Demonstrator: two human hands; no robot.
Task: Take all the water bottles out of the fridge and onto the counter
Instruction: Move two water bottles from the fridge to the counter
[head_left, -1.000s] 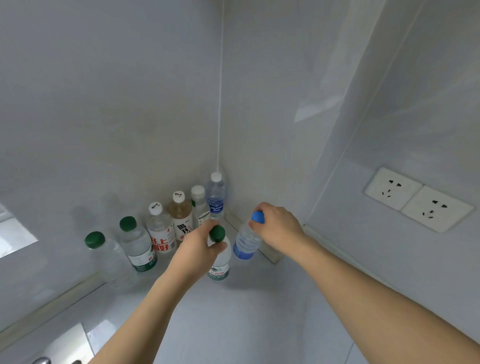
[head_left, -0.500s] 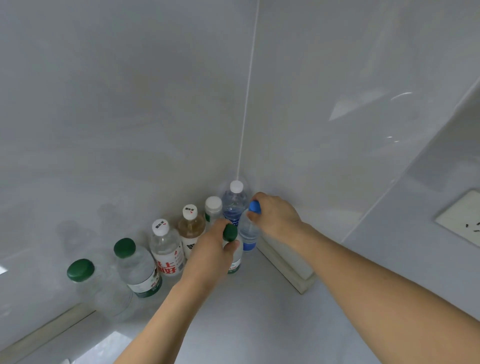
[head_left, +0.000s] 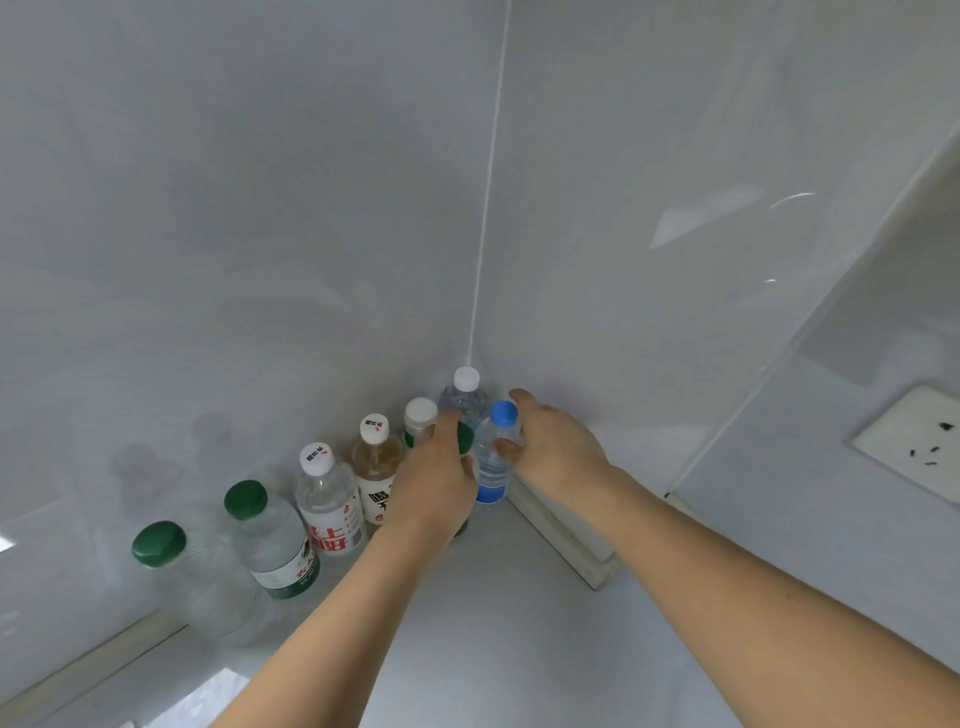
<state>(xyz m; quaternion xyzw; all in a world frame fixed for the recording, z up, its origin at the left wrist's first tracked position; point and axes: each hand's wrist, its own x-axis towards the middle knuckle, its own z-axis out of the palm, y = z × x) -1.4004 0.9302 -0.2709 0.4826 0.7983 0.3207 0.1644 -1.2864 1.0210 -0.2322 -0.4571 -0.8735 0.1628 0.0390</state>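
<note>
The blue-capped bottle (head_left: 492, 457) stands upright on the grey counter (head_left: 493, 623) in the wall corner, with the right hand (head_left: 553, 441) pinching its neck just below the cap between thumb and curled fingers. Touching it on the left, the green-capped bottle (head_left: 464, 439) is mostly hidden under the left hand (head_left: 434, 478), whose fingers curl round its neck and cap. Directly behind these 2 stands a white-capped clear bottle (head_left: 465, 395), tight in the corner. A row runs leftward along the wall: a white-capped bottle (head_left: 420, 415), a tea-coloured bottle (head_left: 375, 462), a red-lettered bottle (head_left: 327, 504), and 2 larger green-capped bottles (head_left: 265, 540) (head_left: 182, 577). A raised ledge (head_left: 566, 540) borders the right side. A wall socket (head_left: 914, 441) sits well apart at right.
</note>
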